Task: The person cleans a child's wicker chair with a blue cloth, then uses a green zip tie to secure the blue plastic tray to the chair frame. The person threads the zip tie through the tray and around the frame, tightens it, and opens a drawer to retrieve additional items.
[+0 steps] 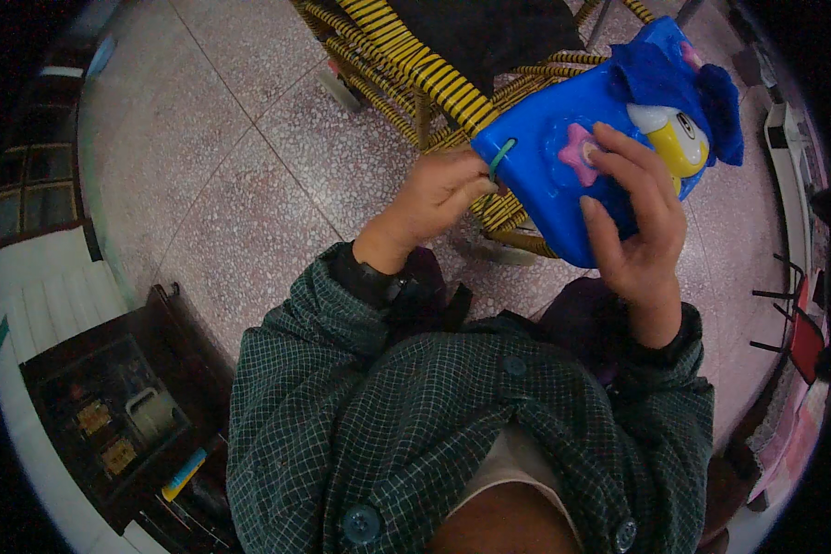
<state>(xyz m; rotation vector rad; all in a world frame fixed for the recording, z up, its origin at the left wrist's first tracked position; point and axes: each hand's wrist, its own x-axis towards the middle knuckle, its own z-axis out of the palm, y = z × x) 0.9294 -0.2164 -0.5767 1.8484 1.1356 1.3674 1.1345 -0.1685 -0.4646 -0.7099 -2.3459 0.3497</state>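
A blue plastic toy tray [563,222] lies tilted on a cart frame wrapped in yellow and black. Through a hole at its left corner runs a green tie [501,157], bending over the edge. My left hand [448,189] is closed in a pinch right below that corner, where the tie goes down; the tie's end is hidden by the fingers. Over the tray's top is my right hand [644,217], its fingers apart and curved, a fingertip at the pink star-shaped knob [577,155]. Beyond it sits a yellow and white character figure [679,148] with dark blue cloth [660,76].
The wrapped cart frame [425,65] carries a black cloth [489,37] and has a wheel [340,88] on the speckled tile floor. A dark cabinet [194,323] with a glazed top stands at lower left. Far right is a red-seated chair [806,342].
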